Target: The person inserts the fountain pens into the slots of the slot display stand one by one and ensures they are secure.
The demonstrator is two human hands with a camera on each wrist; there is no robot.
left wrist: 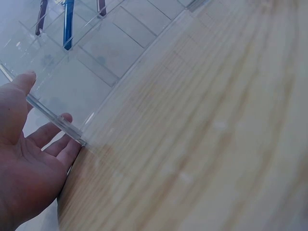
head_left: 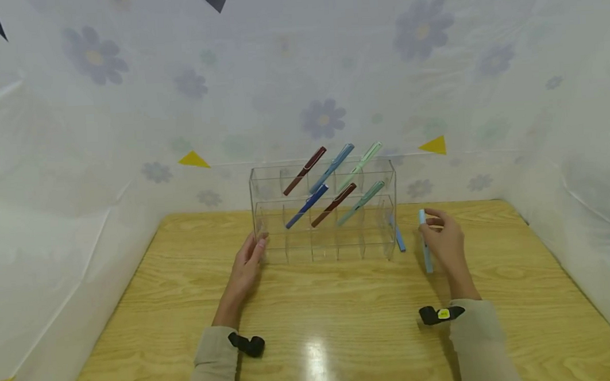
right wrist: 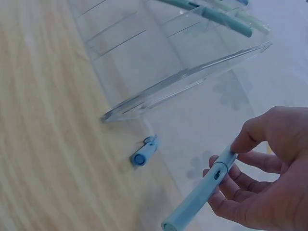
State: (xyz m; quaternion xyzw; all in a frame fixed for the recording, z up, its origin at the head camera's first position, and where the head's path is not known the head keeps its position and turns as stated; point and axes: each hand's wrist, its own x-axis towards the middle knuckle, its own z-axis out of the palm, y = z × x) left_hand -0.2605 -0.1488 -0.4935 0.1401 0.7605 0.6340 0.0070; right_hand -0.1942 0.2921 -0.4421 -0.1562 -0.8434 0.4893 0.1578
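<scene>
A clear acrylic pen rack (head_left: 325,253) stands on the table with pens leaning in two tiers. My left hand (head_left: 244,271) holds its left side, the thumb in front and the fingers behind the edge panel (left wrist: 53,118). Right of the rack, my right hand (head_left: 446,243) pinches a light blue pen (right wrist: 197,199) between thumb and fingers, one end pointing down. The upper tier has a dark red pen (head_left: 305,171), a blue pen (head_left: 332,168) and a pale green pen (head_left: 359,166). Below lean a dark blue pen (head_left: 307,206), another dark red pen (head_left: 334,205) and a green pen (head_left: 361,203).
Another blue pen (head_left: 400,238) lies on the wooden table (head_left: 311,311) by the rack's right side, between it and my right hand. A pale flowered sheet (head_left: 257,72) hangs behind the table and along both sides.
</scene>
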